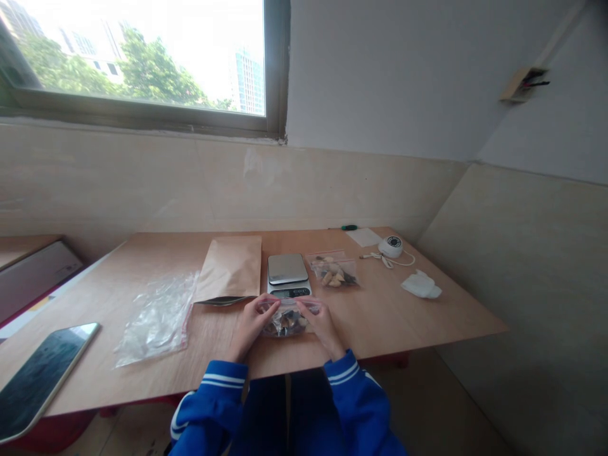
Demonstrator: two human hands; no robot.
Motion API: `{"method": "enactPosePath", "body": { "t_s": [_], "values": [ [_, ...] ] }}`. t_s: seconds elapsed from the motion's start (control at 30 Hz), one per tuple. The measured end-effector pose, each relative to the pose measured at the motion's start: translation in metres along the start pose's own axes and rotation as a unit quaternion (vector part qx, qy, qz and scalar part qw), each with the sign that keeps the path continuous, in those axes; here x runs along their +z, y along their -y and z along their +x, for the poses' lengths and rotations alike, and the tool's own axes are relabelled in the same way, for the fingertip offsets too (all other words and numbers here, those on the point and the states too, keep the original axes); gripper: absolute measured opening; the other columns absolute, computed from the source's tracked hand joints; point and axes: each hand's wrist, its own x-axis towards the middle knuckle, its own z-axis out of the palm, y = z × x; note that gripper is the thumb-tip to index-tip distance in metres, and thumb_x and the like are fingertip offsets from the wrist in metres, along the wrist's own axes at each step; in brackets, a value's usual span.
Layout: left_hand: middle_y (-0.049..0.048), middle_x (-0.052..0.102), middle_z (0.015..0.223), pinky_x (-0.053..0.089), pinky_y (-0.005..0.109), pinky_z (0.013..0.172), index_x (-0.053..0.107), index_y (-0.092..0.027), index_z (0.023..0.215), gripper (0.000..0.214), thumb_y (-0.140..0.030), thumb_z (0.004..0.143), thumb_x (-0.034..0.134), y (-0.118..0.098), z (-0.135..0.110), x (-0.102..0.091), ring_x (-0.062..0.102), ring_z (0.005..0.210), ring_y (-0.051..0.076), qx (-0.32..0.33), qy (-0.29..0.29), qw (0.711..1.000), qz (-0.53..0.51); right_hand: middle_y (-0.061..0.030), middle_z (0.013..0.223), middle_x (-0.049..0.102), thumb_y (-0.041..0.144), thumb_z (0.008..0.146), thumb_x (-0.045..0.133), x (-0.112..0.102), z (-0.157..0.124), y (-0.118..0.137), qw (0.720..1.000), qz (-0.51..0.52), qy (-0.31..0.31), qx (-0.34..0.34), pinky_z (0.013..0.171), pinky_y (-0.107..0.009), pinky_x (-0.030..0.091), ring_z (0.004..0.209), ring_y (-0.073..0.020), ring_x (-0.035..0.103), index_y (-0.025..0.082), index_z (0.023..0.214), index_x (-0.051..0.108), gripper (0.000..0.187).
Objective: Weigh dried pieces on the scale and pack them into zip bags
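Observation:
A clear zip bag (286,322) with dark and pale dried pieces in it lies near the table's front edge. My left hand (254,321) pinches its top edge on the left, and my right hand (320,320) pinches the same edge on the right. Just behind the bag stands a digital kitchen scale (287,270) with a bare metal plate; its display is partly visible above my fingers. Right of the scale, more filled zip bags (335,273) lie overlapping, with pale and dark pieces inside.
Left of the scale lies a brown paper pouch (232,266), its dark opening toward me. Clear plastic bags (156,320) and a phone (45,380) are further left. On the right are a white camera-like device (390,246) with cable, crumpled white tissue (421,285), white paper (365,237) and a screwdriver (349,227).

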Motion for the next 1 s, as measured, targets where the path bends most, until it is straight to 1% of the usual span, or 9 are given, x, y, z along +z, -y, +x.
{"method": "enactPosePath", "body": {
  "t_s": [0.07,0.17,0.3,0.47,0.77,1.0],
  "values": [
    [0.0031,0.069,0.081,0.049,0.026,0.066,0.066,-0.018,0.085,0.030,-0.047,0.078,0.060,0.0008,0.0001,-0.0004,0.063,0.074,0.018,-0.002,0.006,1.000,0.009,-0.0084,0.090,0.072,0.046,0.076,0.065,0.0004,0.0001,0.0022,1.000,-0.007,0.011,-0.013,0.077,-0.034,0.054,0.085,-0.0223,0.067,0.018,0.088,0.072,0.031],
    [0.0030,0.068,0.078,0.048,0.025,0.062,0.066,-0.018,0.084,0.031,-0.048,0.077,0.060,0.0005,0.0004,-0.0007,0.062,0.071,0.018,-0.009,0.009,1.000,0.016,-0.0074,0.087,0.072,0.045,0.076,0.065,0.0014,0.0003,0.0022,0.999,-0.020,0.009,-0.025,0.078,-0.034,0.053,0.084,-0.0217,0.067,0.018,0.085,0.072,0.029],
    [0.0040,0.069,0.080,0.048,0.026,0.063,0.067,-0.018,0.082,0.031,-0.047,0.076,0.061,-0.0005,0.0006,-0.0003,0.063,0.072,0.018,-0.008,0.011,1.000,0.010,-0.0072,0.083,0.072,0.043,0.076,0.066,0.0022,-0.0003,0.0002,0.999,-0.025,-0.007,-0.020,0.076,-0.033,0.052,0.082,-0.0214,0.066,0.017,0.081,0.072,0.027],
    [0.0035,0.069,0.080,0.047,0.025,0.063,0.067,-0.018,0.082,0.029,-0.046,0.077,0.061,-0.0012,-0.0002,0.0001,0.063,0.073,0.018,0.007,0.014,1.000,0.014,-0.0073,0.085,0.071,0.041,0.077,0.065,0.0014,-0.0018,0.0019,1.000,-0.023,-0.004,-0.018,0.076,-0.032,0.051,0.083,-0.0210,0.065,0.017,0.082,0.072,0.025],
    [0.0031,0.069,0.080,0.048,0.025,0.064,0.066,-0.018,0.085,0.029,-0.045,0.079,0.058,0.0006,-0.0012,0.0000,0.062,0.071,0.016,0.028,0.014,0.998,0.052,-0.0064,0.077,0.070,0.041,0.074,0.068,0.0012,-0.0007,-0.0030,0.999,-0.036,-0.035,-0.017,0.070,-0.030,0.052,0.076,-0.0200,0.065,0.015,0.077,0.070,0.026],
    [0.0030,0.069,0.082,0.048,0.025,0.065,0.065,-0.019,0.086,0.029,-0.045,0.081,0.056,-0.0011,-0.0021,0.0000,0.063,0.072,0.016,0.040,0.010,0.996,0.079,-0.0072,0.081,0.071,0.042,0.074,0.067,0.0012,-0.0002,-0.0034,0.998,-0.043,-0.034,-0.007,0.074,-0.031,0.053,0.079,-0.0211,0.066,0.016,0.079,0.071,0.027]
  ]
}}
